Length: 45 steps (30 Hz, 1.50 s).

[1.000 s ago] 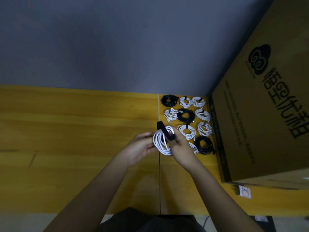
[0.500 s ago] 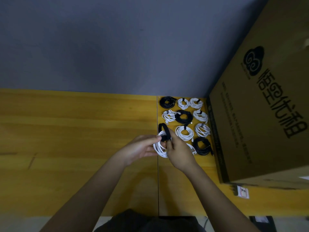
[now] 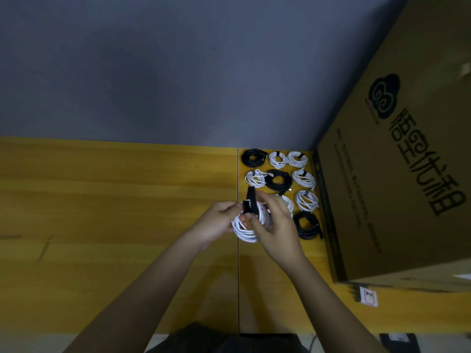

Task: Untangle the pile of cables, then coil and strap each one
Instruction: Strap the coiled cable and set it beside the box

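Hands — left (image 3: pixel 216 222) and right (image 3: pixel 274 225) — each grip pinching white coil (image 3: pixel 246 231) and black strap (image 3: pixel 249 203).

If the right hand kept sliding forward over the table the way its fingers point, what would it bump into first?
Probably the white coil lying just beyond the right hand, partly hidden behind its fingers. Past that sits the black coil. Depth is hard to judge here, and the hand is busy holding the white cable coil with its black strap.

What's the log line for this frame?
step: strapping | left hand: holds white coil | right hand: holds black strap
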Each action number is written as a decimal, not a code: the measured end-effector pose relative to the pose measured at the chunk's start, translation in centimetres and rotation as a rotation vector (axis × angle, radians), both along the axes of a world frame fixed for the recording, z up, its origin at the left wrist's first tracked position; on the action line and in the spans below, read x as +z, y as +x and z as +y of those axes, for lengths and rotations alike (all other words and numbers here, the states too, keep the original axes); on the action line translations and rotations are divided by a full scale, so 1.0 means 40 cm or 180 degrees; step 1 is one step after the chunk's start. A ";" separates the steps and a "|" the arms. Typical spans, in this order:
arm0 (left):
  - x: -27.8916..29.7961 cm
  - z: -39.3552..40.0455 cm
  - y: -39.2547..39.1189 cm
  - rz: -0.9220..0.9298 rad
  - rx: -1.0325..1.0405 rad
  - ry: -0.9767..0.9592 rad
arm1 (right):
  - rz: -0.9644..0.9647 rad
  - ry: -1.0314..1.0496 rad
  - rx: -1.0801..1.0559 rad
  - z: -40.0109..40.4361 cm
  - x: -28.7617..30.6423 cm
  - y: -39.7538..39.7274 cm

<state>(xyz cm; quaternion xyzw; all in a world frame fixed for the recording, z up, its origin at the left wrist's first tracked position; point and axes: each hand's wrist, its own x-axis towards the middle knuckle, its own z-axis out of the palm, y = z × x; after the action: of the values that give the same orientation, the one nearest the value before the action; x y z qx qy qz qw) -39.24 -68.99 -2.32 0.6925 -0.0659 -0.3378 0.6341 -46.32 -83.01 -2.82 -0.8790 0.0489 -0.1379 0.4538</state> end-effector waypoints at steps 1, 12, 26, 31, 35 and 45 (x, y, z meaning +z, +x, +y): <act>0.001 0.000 0.001 -0.0051 -0.0057 0.0040 | -0.0215 -0.0069 -0.0091 -0.002 0.001 0.001; -0.007 0.011 0.029 -0.1176 -0.0532 0.0698 | 0.0289 0.0933 -0.0140 -0.028 0.035 0.042; -0.014 0.057 0.032 -0.2231 -0.1117 0.1072 | 0.0938 0.2375 -0.0492 0.009 0.010 0.066; -0.007 0.052 0.028 -0.2781 -0.0772 0.1401 | 0.1037 0.2649 -0.0593 0.024 0.015 0.072; -0.007 0.051 0.022 -0.3000 -0.0941 0.1480 | 0.1072 0.2641 -0.0631 0.020 0.020 0.070; -0.012 0.050 0.019 -0.3291 -0.0900 0.1575 | 0.0778 0.2708 -0.0552 -0.009 0.004 0.063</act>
<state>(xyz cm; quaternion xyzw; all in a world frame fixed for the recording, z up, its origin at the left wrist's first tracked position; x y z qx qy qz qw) -38.49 -67.00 -2.82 0.8791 -0.3773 -0.0430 0.2881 -43.81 -83.37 -2.67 -0.6168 0.2279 -0.0381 0.7524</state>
